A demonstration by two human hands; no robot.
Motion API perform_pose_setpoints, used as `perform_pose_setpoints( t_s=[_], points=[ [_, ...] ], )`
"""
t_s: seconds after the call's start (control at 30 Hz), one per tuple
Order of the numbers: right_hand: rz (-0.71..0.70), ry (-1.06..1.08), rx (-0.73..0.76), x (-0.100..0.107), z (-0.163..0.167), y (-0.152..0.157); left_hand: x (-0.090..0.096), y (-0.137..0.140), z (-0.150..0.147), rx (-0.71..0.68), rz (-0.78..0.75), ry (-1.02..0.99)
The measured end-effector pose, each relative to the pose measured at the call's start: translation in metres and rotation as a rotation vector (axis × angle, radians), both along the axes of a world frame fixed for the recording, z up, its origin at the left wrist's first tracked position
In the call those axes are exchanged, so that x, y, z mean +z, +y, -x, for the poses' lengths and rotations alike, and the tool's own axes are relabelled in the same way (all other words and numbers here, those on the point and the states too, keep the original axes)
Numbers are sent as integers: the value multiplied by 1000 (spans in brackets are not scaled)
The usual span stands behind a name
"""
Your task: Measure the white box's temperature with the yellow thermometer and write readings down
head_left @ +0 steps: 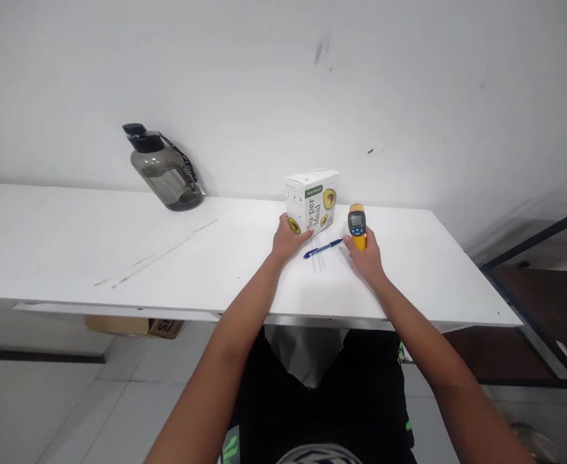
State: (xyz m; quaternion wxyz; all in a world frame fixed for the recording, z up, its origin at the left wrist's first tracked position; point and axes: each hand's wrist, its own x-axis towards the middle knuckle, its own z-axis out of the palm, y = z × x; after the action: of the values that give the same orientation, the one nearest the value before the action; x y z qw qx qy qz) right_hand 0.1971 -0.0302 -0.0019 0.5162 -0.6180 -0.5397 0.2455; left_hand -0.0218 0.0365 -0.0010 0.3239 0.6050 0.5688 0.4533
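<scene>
My left hand [290, 242] is closed around the lower left part of a white food carton [311, 201] printed with avocados and "Su-per Meal". The carton stands upright on the white table, near the wall. In my right hand [368, 256] is a yellow and black infrared thermometer [357, 222], held by its handle with its small screen facing me. Between my hands lies a blue pen [323, 248], on top of a sheet of paper [320, 263] with handwritten lines. My right thumb is close to the pen's dark end.
A large grey see-through water bottle [165, 169] with a black lid and strap leans by the wall on the left. The white table [177, 258] runs along the wall. Below it is a cardboard box [119, 324]. A dark metal frame [535, 238] stands at the right.
</scene>
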Motion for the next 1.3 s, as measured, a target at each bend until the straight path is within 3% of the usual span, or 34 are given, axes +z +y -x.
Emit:
perform_pose_setpoints(
  t_s=[0.2, 0.57, 0.93, 1.13, 1.23, 1.3],
  points=[
    [104, -74, -153, 11, -4, -2, 2, -2, 0, -20, -2, 37],
    [269, -704, -232, 14, -24, 7, 0, -5, 1, -63, -19, 63],
    [393, -821, -299, 9, -35, 13, 1, -6, 1, -61, 38, 160],
    [305, -835, -355, 3, -33, 11, -5, -3, 2, -84, 30, 123],
    [142, -882, -404, 1, -27, 8, -9, -1, 2, -102, 23, 103],
    [-1, -941, -353, 0, -20, 7, -12, 1, 2, -115, 12, 85]
  ],
)
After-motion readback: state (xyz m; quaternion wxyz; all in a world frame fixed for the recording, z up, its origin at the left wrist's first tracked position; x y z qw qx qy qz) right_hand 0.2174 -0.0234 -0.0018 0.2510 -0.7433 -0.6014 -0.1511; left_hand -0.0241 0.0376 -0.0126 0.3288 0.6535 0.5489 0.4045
